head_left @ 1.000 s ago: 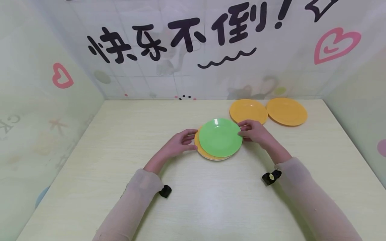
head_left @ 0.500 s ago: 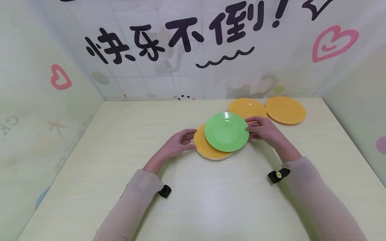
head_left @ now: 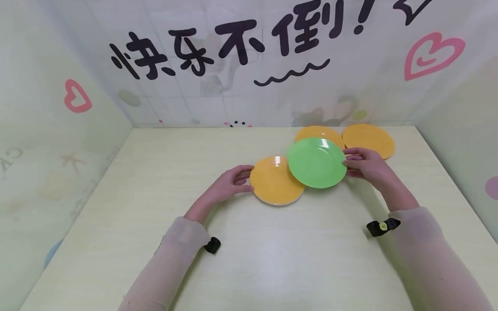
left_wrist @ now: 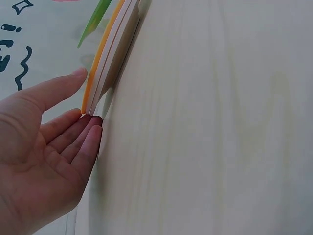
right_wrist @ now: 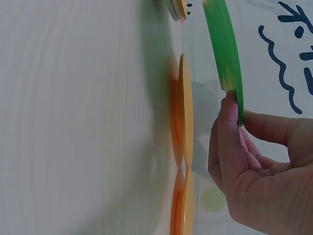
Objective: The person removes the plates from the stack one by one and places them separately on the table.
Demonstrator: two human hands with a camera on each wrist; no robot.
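Note:
My right hand (head_left: 367,166) pinches the right rim of a green plate (head_left: 317,163), thumb on top and fingers beneath. The right wrist view shows the green plate (right_wrist: 226,54) held up off the table. It overlaps the right part of an orange plate (head_left: 274,181), which tops a stack with white-edged plates (left_wrist: 110,54) under it. At the left edge of that stack is my left hand (head_left: 231,183), its fingertips touching the rim. The left thumb stands close to the top plate's edge, with the fingers fairly straight.
Two more orange plates lie side by side at the back right: one (head_left: 317,131) partly hidden behind the green plate, the other (head_left: 367,139) to its right. A printed wall (head_left: 186,103) stands along the table's (head_left: 155,194) back edge, with side walls left and right.
The green plate, lying over the orange-topped stack a second ago, has moved right and back with my right hand, uncovering most of the orange plate. My left hand stays in place.

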